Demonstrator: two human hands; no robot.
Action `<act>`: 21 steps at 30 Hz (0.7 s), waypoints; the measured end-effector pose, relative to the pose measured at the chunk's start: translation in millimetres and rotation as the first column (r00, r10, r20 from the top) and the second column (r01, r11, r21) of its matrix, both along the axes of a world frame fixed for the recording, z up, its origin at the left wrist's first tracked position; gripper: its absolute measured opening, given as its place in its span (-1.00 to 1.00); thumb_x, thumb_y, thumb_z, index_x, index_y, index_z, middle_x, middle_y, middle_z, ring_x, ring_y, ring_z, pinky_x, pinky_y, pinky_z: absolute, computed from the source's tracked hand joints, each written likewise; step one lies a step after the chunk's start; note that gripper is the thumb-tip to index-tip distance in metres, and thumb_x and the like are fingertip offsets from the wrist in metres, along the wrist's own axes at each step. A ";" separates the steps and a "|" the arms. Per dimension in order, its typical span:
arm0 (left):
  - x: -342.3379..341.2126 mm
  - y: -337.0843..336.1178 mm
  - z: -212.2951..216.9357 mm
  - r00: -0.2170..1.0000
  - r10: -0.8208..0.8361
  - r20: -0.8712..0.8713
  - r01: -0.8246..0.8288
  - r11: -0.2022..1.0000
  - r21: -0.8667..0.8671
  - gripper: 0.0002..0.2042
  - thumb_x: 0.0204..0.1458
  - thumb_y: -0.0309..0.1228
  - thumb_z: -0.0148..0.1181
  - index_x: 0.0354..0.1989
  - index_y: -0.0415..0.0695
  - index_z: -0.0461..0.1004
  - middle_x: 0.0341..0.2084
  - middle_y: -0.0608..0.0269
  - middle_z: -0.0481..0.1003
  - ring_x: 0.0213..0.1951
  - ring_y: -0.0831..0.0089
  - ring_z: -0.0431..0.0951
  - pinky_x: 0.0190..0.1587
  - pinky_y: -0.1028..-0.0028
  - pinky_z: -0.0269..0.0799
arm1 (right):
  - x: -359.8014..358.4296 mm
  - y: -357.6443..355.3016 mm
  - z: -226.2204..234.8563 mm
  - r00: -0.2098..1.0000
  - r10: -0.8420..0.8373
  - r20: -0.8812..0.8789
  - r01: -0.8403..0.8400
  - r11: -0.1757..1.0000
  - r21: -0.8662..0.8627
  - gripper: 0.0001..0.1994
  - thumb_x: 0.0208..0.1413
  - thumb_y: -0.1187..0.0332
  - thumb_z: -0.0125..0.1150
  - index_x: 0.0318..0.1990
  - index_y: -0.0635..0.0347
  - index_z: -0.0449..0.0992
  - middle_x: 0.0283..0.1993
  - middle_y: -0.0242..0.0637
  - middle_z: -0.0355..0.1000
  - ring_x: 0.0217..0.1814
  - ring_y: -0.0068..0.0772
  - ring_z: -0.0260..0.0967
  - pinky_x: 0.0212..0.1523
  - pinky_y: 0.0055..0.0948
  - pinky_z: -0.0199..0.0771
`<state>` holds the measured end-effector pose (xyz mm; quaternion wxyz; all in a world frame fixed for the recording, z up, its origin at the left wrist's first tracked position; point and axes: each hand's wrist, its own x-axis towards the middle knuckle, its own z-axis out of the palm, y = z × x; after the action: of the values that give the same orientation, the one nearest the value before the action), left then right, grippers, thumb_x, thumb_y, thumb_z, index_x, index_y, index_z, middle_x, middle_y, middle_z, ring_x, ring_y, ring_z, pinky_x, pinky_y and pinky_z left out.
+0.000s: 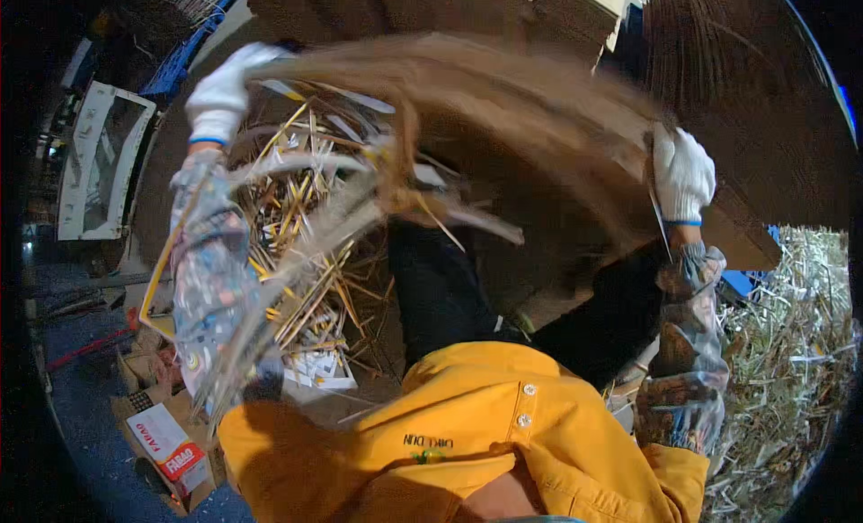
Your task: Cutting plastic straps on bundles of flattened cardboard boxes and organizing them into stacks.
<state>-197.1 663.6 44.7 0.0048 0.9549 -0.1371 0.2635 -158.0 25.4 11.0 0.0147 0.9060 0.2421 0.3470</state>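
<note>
My left hand [220, 96], in a white knit glove with a blue cuff edge, is closed on the left end of a large brown cardboard sheet [503, 82]. My right hand [685, 174], gloved the same way, grips the sheet's right end. The sheet spans between both hands in front of me and is smeared by motion. Blurred loose strips [310, 231] hang or fall below its left half, beside my left forearm. Beneath lies a pile of narrow cardboard and paper offcuts [315, 343], brown, white and yellow. My fingertips are partly hidden.
Stacked brown cardboard [719, 55] stands at the far right. A heap of pale shredded strips [791, 343] fills the right side. At left are a white frame-like panel [79, 195], a red bar [90, 348] and a cardboard box [209, 433] with a red and white label.
</note>
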 end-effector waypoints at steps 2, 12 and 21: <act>-20.6 35.9 -6.3 0.481 0.814 -0.326 -0.825 0.546 0.147 -0.55 0.13 -0.02 0.13 0.05 -0.06 0.49 -0.07 -0.10 0.55 -0.01 -0.11 0.54 -0.07 0.08 0.46 | 5.4 -14.5 -10.2 0.991 -0.110 -0.078 0.115 0.991 0.062 -0.67 0.28 0.08 -0.01 -0.42 0.06 0.50 -0.49 -0.16 0.43 -0.42 -0.04 0.43 -0.37 -0.11 0.41; -202.7 119.5 -153.6 -0.013 0.997 -0.070 -0.995 -0.020 -0.100 -0.57 -0.13 -0.14 0.41 -0.20 -0.21 0.55 -0.50 0.05 0.52 -0.42 0.31 0.57 -0.32 0.26 0.49 | 9.0 -39.4 -17.7 0.955 -0.246 -0.169 0.231 0.968 -0.102 -0.77 0.28 0.23 -0.06 -0.09 -0.01 0.53 -0.21 -0.29 0.50 -0.23 -0.14 0.48 -0.21 -0.22 0.47; -131.9 -84.6 -364.2 0.563 -0.117 0.818 -0.195 -0.981 -0.006 -0.78 0.13 -0.24 0.15 -0.11 -0.05 0.47 -0.34 0.33 0.41 -0.33 0.47 0.49 -0.29 0.35 0.49 | 13.1 -14.0 -22.6 0.988 -0.135 -0.079 0.144 0.981 0.126 -0.54 0.29 -0.07 -0.09 -0.44 0.06 0.52 -0.46 -0.17 0.49 -0.41 -0.05 0.48 -0.36 -0.10 0.45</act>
<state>-329.0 579.0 -319.6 -0.9760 0.0845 0.1994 -0.0233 -145.0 11.3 -11.7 -0.0292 0.9313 0.1549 0.3285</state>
